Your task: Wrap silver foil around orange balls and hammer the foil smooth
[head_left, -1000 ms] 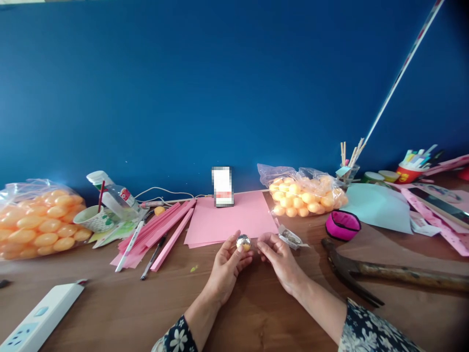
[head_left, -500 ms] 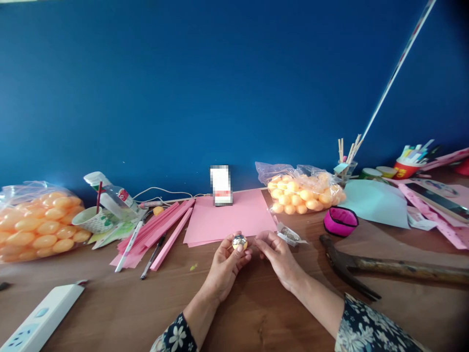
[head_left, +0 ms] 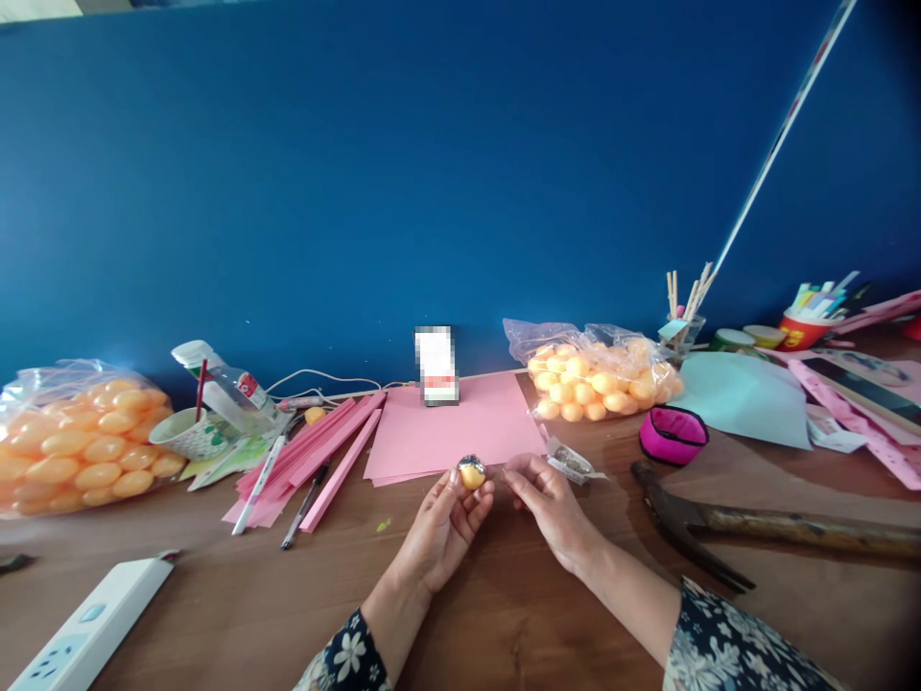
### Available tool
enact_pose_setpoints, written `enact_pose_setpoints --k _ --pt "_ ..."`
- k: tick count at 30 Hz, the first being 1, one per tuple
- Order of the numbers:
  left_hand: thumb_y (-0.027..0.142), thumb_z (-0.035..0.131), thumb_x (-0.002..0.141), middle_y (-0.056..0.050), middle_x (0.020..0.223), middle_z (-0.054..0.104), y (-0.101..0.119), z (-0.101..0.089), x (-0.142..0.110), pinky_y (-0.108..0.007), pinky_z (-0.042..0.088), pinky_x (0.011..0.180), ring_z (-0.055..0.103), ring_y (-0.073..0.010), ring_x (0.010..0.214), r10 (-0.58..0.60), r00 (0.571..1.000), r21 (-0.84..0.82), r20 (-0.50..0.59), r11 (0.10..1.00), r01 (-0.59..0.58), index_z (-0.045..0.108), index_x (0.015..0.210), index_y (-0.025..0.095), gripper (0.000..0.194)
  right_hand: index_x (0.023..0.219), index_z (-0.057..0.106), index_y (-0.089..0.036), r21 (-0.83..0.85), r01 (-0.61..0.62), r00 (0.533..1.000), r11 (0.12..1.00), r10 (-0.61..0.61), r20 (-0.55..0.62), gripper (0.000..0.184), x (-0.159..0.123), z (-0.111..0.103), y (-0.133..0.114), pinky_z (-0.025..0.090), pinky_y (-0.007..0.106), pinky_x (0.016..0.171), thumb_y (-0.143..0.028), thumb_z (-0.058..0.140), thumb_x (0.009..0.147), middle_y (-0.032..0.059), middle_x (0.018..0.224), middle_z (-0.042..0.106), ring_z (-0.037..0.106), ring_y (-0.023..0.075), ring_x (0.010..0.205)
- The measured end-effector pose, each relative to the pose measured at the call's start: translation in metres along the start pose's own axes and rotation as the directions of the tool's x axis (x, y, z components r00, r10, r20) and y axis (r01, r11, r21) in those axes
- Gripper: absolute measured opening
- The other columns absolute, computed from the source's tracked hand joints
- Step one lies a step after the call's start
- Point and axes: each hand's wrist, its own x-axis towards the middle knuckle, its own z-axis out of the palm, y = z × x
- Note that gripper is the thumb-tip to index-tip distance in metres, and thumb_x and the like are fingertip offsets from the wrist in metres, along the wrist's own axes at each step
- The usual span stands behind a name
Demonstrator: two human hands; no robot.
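Between the fingers and thumb of my left hand (head_left: 442, 533) is a small orange ball (head_left: 472, 475), its upper part covered in shiny silver. What the silver cover is made of is too small to tell. My right hand (head_left: 547, 504) hovers just to the right of the ball, apart from it. Its thumb and index finger are pinched together, and anything between them is too small to make out. Close behind the right hand lies a small clear packet (head_left: 572, 463) with tiny greyish pieces inside. Pink paper sheets (head_left: 446, 432) are spread beyond both hands.
A phone (head_left: 436, 365) stands upright at the wall. Bags of orange balls (head_left: 86, 446) sit left and right. On the right lie a pickaxe-like tool (head_left: 784, 528) and a magenta band (head_left: 673, 437). Pink strips (head_left: 323, 441), pens and a power strip (head_left: 93, 624) occupy the left.
My left hand has turned the ball, so more of its orange side faces me now. The right hand stays pinched beside it, nearly in place.
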Motion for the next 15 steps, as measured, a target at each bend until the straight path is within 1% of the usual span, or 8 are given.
enact_pose_setpoints --k 8,12,15 --pt "0.027 0.057 0.081 -0.007 0.098 0.068 -0.0017 -0.0014 0.0000 -0.025 0.052 0.079 0.064 -0.0138 0.085 0.002 1.000 0.005 -0.027 1.000 -0.002 0.060 0.100 0.015 0.023 0.076 0.056 -0.019 -0.010 0.006 1.000 1.000 -0.006 0.011 0.022 -0.0005 0.0005 -0.0024 0.040 0.022 0.052 -0.041 0.061 0.074 -0.0026 0.065 0.052 0.045 0.0101 0.056" --pt "0.026 0.058 0.081 -0.004 0.090 0.068 -0.0025 -0.0018 0.0006 -0.026 0.052 0.078 0.064 -0.0127 0.081 0.022 0.999 -0.005 -0.045 1.000 -0.022 0.062 0.097 0.017 0.019 0.076 0.056 -0.019 -0.008 0.014 1.000 1.000 -0.014 0.007 0.018 -0.0006 0.0011 -0.0029 0.039 0.022 0.052 -0.036 0.061 0.075 -0.0033 0.063 0.052 0.045 0.0097 0.055" --pt "0.024 0.061 0.078 -0.003 0.083 0.068 -0.0031 -0.0017 0.0012 -0.023 0.052 0.075 0.064 -0.0106 0.075 0.055 0.996 0.003 -0.064 0.998 -0.055 0.064 0.090 0.015 0.015 0.077 0.057 -0.019 -0.003 0.016 1.000 1.000 -0.016 0.003 0.017 -0.0007 0.0014 -0.0030 0.039 0.022 0.051 -0.035 0.061 0.074 -0.0029 0.062 0.052 0.045 0.0099 0.055"
